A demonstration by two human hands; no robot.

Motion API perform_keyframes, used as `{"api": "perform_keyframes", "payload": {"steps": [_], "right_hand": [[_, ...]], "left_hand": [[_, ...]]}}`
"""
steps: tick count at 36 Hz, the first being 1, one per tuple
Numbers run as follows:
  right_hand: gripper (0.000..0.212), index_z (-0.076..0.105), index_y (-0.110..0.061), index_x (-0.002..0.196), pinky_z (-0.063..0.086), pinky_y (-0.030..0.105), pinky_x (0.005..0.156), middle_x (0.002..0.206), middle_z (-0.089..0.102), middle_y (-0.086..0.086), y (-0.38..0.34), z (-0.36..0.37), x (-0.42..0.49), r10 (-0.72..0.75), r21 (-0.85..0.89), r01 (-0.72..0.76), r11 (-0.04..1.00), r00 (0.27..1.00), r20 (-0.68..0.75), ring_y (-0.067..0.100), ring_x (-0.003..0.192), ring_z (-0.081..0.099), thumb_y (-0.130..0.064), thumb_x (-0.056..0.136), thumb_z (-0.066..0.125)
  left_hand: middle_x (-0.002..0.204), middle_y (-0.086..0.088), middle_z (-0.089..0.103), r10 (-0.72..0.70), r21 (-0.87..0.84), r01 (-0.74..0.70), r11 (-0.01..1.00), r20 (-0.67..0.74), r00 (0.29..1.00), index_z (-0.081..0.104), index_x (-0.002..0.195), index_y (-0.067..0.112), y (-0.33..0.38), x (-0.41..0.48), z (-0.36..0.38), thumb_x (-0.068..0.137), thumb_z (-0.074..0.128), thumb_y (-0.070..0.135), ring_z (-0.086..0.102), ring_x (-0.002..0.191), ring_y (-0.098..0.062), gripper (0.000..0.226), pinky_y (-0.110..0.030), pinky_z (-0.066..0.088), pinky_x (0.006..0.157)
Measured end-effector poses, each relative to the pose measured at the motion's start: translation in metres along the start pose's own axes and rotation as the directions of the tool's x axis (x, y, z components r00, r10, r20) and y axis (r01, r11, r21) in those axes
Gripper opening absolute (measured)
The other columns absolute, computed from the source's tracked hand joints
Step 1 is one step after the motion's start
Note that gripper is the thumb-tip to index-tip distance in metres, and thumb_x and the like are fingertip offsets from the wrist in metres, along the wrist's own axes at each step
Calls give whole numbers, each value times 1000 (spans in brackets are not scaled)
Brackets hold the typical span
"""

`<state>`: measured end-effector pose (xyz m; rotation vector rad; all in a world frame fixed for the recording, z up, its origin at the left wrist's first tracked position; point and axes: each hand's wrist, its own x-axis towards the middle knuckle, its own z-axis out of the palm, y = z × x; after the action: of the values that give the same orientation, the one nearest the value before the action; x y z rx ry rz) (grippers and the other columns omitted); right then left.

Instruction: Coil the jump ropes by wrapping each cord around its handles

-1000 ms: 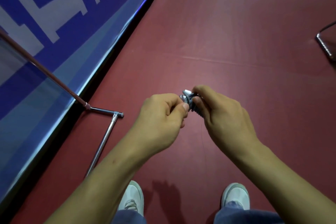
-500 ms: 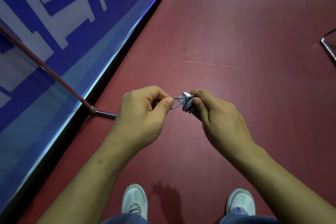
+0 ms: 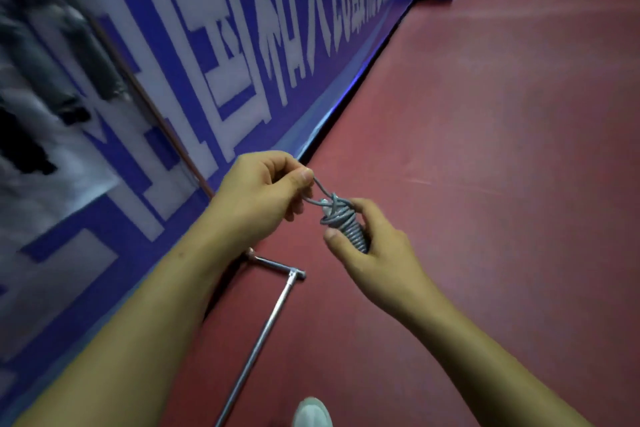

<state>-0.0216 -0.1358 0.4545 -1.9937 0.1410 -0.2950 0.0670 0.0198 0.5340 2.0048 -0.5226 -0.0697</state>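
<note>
Pinching a loop of grey cord [image 3: 320, 188] between thumb and curled forefinger, the left hand [image 3: 261, 198] is holding it up and to the left of the bundle. The right hand [image 3: 375, 253] is gripping the jump rope handles [image 3: 356, 239], thumb on the near side and fingers curled round the far side. The cord is lying in tight turns around the handles. Just above that grip the turns are crossing over the handle tips, and the loop is running from there into the left hand's pinch. Both hands are hanging in the air over a dark red floor [image 3: 485, 184]. Below the left wrist a metal support tube [image 3: 266, 329] is lying on the floor. Left of the pinch a blue banner with white characters [image 3: 242, 45] is standing along the floor's edge. A white shoe toe [image 3: 311, 412] is showing well below the grip.
</note>
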Motion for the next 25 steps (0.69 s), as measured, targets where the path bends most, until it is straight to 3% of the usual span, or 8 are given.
{"api": "perform_keyframes", "payload": {"steps": [3, 8, 10, 13, 17, 19, 21, 25], "right_hand": [[32, 55, -37, 105, 58, 44, 66, 74, 70, -4, -46, 15, 14, -37, 112, 30, 993, 998, 58, 19, 66, 68, -49, 80, 70], [20, 56, -20, 89, 55, 40, 68, 75, 68, -2, -126, 41, 39, -114, 220, 90, 971, 988, 101, 14, 67, 65, -27, 79, 73], [20, 55, -18, 93, 58, 43, 65, 80, 68, 3, -160, 54, 49, -137, 284, 88, 955, 978, 158, 24, 70, 72, -24, 80, 70], [16, 56, -25, 92, 50, 37, 52, 77, 64, 4, -207, 76, 64, -179, 322, 108, 940, 964, 197, 32, 66, 66, -27, 79, 66], [28, 56, -26, 93, 45, 42, 45, 74, 60, 2, -260, 103, 83, -246, 416, 120, 901, 932, 265, 23, 60, 56, -48, 78, 65], [38, 57, -18, 98, 53, 52, 51, 80, 63, 10, -280, 115, 94, -269, 442, 118, 889, 916, 298, 25, 61, 58, -53, 86, 65], [36, 57, -12, 104, 57, 49, 59, 92, 68, 18, -295, 129, 106, -296, 443, 142, 885, 906, 302, 28, 65, 62, -47, 94, 63], [29, 59, -17, 102, 60, 53, 73, 95, 70, 18, -312, 166, 130, -319, 436, 159, 886, 891, 323, 38, 85, 70, -44, 93, 66]], "left_hand": [[59, -6, 68, 22, 97, -17, 995, -60, 998, 69, 75, 6, 32, -2, -48, 98, 63, 9, 59, 48, -15, 23, -28, 49, 51], [56, -4, 67, 74, 252, -34, 967, -154, 985, 71, 77, 6, 78, -6, -131, 94, 68, 5, 60, 46, -17, 17, -31, 52, 47], [57, -4, 67, 102, 325, -32, 945, -201, 974, 72, 79, 6, 94, -6, -164, 94, 68, 7, 62, 47, -14, 16, -29, 53, 48], [58, -5, 68, 92, 386, 9, 923, -241, 966, 73, 85, 4, 113, -6, -211, 96, 67, 8, 63, 48, -10, 14, -24, 51, 48], [63, -10, 68, 1, 315, 81, 946, -251, 968, 72, 91, -2, 123, -5, -274, 96, 65, 2, 63, 52, -11, 10, -23, 52, 51], [76, -21, 71, -46, 277, 111, 954, -231, 972, 72, 96, -5, 126, -1, -302, 95, 65, -1, 66, 57, -14, 9, -24, 56, 57], [84, -25, 72, -84, 284, 147, 947, -225, 971, 72, 99, -4, 125, 4, -325, 95, 64, -2, 68, 60, -17, 9, -25, 59, 61], [83, -18, 76, -92, 479, 218, 850, -274, 957, 76, 97, 4, 116, 22, -362, 94, 68, 2, 71, 62, -16, 9, -24, 59, 58]]}}
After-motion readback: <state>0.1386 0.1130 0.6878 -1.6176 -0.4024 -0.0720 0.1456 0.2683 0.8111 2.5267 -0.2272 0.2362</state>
